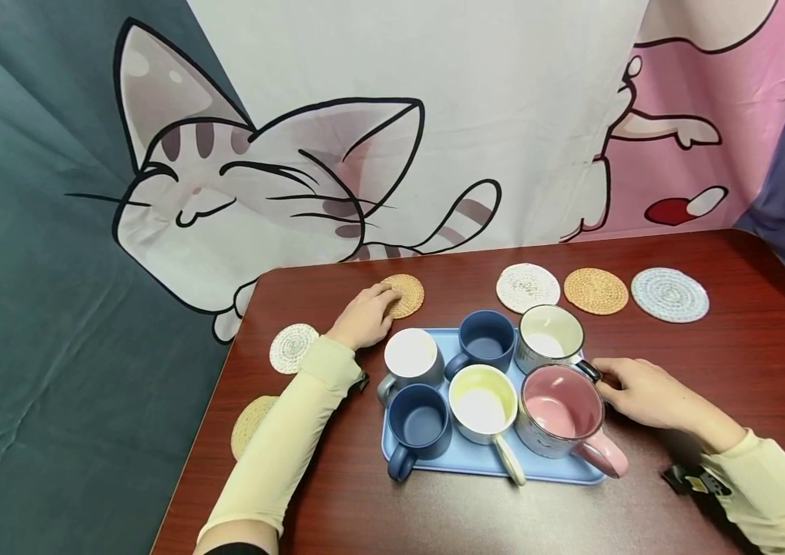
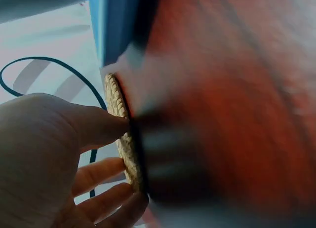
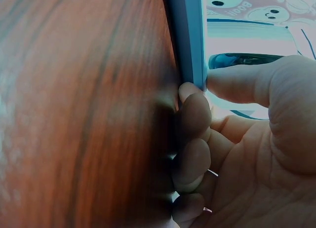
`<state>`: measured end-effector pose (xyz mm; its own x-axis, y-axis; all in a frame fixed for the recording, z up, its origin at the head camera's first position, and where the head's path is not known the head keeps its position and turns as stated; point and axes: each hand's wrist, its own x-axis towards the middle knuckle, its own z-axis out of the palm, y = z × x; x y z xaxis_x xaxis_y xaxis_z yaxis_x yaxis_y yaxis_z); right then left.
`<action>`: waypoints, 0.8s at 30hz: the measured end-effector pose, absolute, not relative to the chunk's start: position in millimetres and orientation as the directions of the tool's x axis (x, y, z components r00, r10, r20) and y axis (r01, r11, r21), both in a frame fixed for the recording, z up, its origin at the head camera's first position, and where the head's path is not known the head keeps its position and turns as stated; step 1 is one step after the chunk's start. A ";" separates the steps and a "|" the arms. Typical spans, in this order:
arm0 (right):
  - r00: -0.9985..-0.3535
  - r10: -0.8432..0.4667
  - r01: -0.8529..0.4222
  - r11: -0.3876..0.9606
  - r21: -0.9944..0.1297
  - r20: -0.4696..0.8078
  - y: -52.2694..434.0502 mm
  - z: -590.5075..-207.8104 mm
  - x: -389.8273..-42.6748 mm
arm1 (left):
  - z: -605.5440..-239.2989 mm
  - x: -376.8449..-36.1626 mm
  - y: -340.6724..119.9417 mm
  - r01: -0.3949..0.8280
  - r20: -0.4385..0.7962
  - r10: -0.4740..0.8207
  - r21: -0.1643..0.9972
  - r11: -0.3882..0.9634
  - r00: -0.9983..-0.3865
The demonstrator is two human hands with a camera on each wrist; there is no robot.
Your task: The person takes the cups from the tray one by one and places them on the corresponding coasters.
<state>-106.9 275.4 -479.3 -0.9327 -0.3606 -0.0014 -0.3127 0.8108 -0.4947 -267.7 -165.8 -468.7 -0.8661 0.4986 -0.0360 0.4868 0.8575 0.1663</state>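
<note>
In the head view my left hand [image 1: 364, 317] is at the left edge of a round tan woven coaster [image 1: 409, 296] near the back of the table. The left wrist view shows thumb and fingers gripping that coaster [image 2: 118, 102] by its edge. On the right, my right hand [image 1: 652, 393] holds the right edge of a light-blue tray [image 1: 561, 469]. Thumb on top and curled fingers underneath pinch the tray's rim [image 3: 192, 45] in the right wrist view. Several mugs stand on the tray, among them a pink mug [image 1: 561, 408] and a navy mug [image 1: 420, 420].
Behind the tray lie a white coaster [image 1: 528, 287], a tan one [image 1: 596, 290] and a light-blue coaster [image 1: 669, 294]. Near the left forearm are another white coaster [image 1: 291, 348] and a partly covered yellowish coaster [image 1: 248, 424]. Mug handles stick out past the tray's front edge.
</note>
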 end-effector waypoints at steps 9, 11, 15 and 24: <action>-0.934 -0.357 -0.306 0.813 -0.495 -0.010 275.9 -479.8 -107.0 | -461.6 -274.4 -158.3 0.585 -0.097 0.607 0.185 0.790 -0.789; -0.935 -0.356 -0.304 0.814 -0.496 -0.010 275.9 -479.9 -107.0 | -459.9 -275.6 -157.2 0.610 -0.104 0.631 0.179 0.772 -0.769; -0.935 -0.354 -0.303 0.816 -0.493 -0.010 275.9 -480.6 -107.1 | -457.5 -278.1 -152.9 0.642 -0.121 0.664 0.178 0.746 -0.738; -0.936 -0.351 -0.302 0.822 -0.483 -0.012 275.9 -480.6 -107.2 | -458.1 -285.9 -140.3 0.683 -0.170 0.704 0.170 0.711 -0.690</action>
<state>-107.2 275.9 -480.6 -0.9362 -0.3512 -0.0119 -0.3022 0.8217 -0.4832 -285.9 -140.3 -458.1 -0.6898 0.7037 -0.1703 0.6828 0.7105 0.1699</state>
